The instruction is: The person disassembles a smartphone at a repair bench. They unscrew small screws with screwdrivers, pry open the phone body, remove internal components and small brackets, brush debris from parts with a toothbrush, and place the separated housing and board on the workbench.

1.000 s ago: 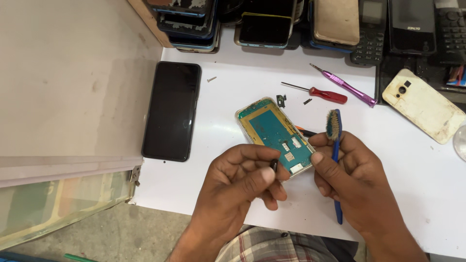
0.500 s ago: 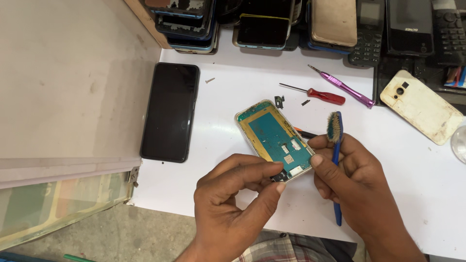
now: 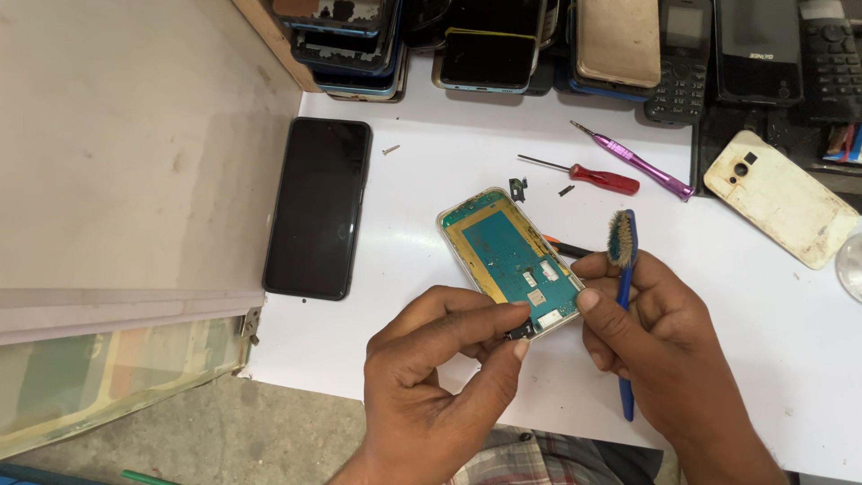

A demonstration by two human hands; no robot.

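An opened phone [image 3: 507, 256] with a bare teal circuit board and gold frame lies tilted over the white table [image 3: 431, 198]. My left hand [image 3: 440, 377] pinches a small dark part at the phone's near edge with thumb and forefinger. My right hand [image 3: 655, 346] steadies the phone's near right corner with its thumb and holds a blue toothbrush [image 3: 623, 296], bristles up. An orange-tipped tool [image 3: 566, 248] pokes out from behind the phone.
A black phone [image 3: 318, 207] lies face up at the left. A red screwdriver [image 3: 588, 176], a purple screwdriver [image 3: 637, 162], loose screws and small black bits lie beyond. A cream phone back [image 3: 781, 198] sits right. Stacked phones [image 3: 485, 45] line the far edge.
My left hand has turned and closed its thumb and forefinger on the phone's near edge. The right hand and toothbrush have hardly moved.
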